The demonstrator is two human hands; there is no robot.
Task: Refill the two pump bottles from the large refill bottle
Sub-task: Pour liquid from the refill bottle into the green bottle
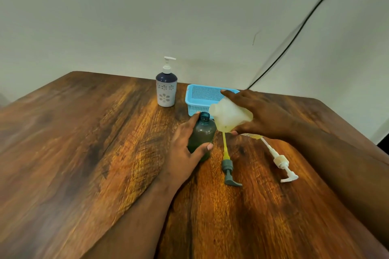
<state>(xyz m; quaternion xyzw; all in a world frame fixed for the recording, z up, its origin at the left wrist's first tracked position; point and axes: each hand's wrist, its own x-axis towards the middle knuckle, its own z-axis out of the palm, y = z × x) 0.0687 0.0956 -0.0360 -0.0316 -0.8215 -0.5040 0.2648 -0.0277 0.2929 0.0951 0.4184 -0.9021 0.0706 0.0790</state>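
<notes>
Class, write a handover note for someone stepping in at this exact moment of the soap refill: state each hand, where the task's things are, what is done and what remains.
Left hand grips the open teal bottle, which stands upright on the table.
Right hand holds the translucent refill bottle, tipped toward the teal bottle's mouth.
Grey pump and white pump lie on the table to the right of the teal bottle.
The flowered pump bottle stands at the back beside the blue basket, pump on.
Done: two pumps removed.
Left: finish this pour, refit the pumps, refill the flowered bottle. Fill levels unclear.
</notes>
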